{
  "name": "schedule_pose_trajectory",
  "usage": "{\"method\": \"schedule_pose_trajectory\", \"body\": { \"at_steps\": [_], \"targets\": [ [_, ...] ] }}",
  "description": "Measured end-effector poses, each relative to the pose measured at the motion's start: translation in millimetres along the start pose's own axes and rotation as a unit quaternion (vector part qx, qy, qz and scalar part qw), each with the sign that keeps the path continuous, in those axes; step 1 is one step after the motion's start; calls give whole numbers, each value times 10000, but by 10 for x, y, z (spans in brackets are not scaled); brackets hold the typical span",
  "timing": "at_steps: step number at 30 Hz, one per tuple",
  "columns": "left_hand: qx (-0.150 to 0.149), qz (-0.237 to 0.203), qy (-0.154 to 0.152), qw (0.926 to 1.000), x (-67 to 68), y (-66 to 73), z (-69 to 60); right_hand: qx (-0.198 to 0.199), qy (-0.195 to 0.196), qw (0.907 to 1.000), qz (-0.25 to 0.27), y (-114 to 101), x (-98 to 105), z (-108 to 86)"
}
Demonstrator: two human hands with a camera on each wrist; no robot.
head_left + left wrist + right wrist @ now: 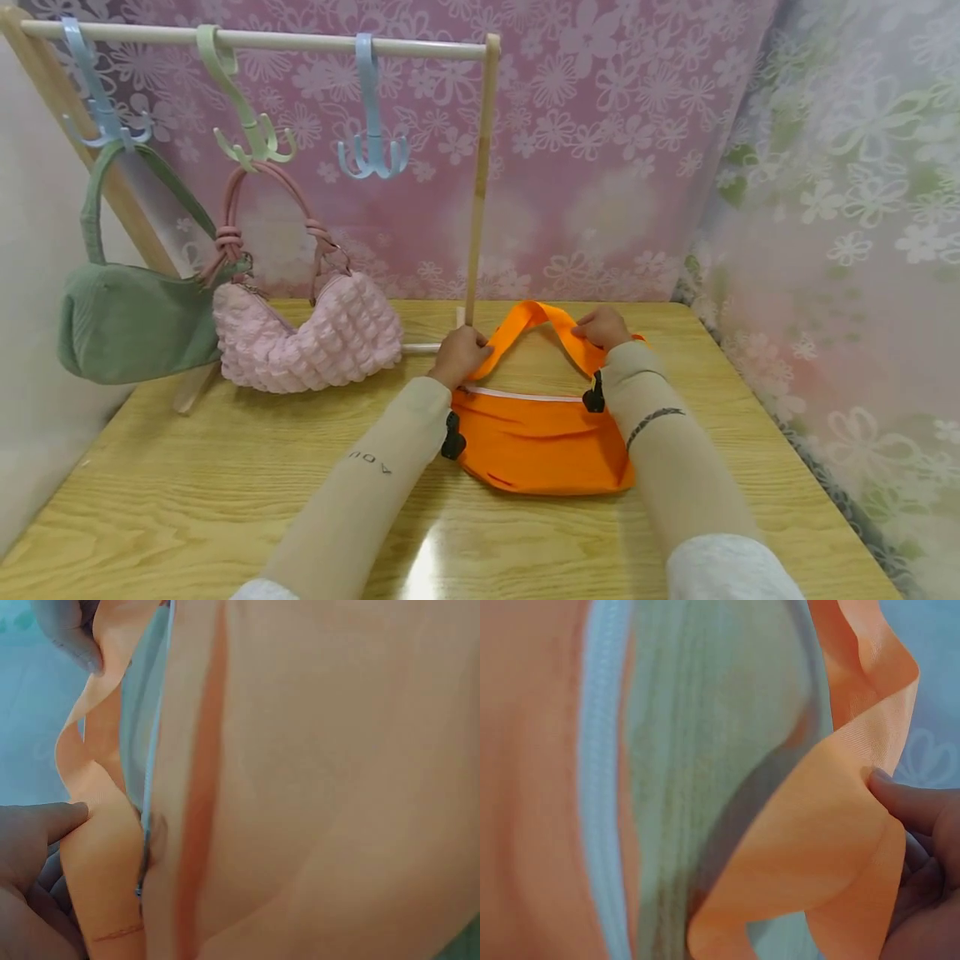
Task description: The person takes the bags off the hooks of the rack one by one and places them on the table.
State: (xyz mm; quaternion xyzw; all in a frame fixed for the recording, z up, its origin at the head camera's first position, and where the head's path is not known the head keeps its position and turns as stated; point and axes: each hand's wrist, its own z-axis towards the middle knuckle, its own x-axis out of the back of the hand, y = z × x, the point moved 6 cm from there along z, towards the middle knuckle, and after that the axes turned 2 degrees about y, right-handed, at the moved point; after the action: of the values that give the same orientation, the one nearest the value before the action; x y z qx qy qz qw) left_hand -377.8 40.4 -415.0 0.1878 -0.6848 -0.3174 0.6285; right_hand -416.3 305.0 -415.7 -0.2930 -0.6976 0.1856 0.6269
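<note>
An orange shoulder bag [543, 446] with a white zipper lies on the table, its wide strap [534, 312] arching up behind it. My left hand [460, 354] pinches the strap's left side, thumb on top, as the left wrist view shows with the thumb [67, 819] on the fabric. On the other side, my right hand [602, 327] pinches the strap between thumb [907, 799] and curled fingers. The zipper [604, 750] runs along the bag's top edge, close to both wrists.
A wooden rack with a white bar [300, 37] stands at the left. From its hooks hang a green bag [142, 321] and a pink puffy bag [322, 342]. A blue hook [372, 125] hangs at the bar's right with no bag. A floral curtain [600, 167] backs the table [225, 500].
</note>
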Motion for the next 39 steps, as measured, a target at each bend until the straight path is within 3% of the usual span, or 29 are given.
{"method": "schedule_pose_trajectory", "body": {
  "at_steps": [5, 10, 18, 24, 29, 35, 39],
  "targets": [
    [71, 278, 17, 9996, -33, -11, 28, 26, 97, 9999, 1, 16, -78, 12],
    [-51, 503, 7, 9987, -38, -5, 29, 195, 168, 9995, -198, -48, -136, -16],
    [-93, 611, -79, 9981, -60, -53, 58, 219, -289, 9988, -324, -129, -198, 5],
    [-158, 757, -272, 9966, -42, -54, 51, 289, -219, 9974, -618, -256, -155, -64],
    [-257, 868, -546, 9944, 16, 20, -29, 384, -64, 9951, -905, -439, -68, -187],
    [-412, 595, -827, 9939, 150, 94, -227, 385, -376, 9956, -766, -641, -24, -345],
    [-648, 589, -792, 9930, 238, 131, -337, 563, -433, 9954, -641, -799, -5, -477]
  ]
}}
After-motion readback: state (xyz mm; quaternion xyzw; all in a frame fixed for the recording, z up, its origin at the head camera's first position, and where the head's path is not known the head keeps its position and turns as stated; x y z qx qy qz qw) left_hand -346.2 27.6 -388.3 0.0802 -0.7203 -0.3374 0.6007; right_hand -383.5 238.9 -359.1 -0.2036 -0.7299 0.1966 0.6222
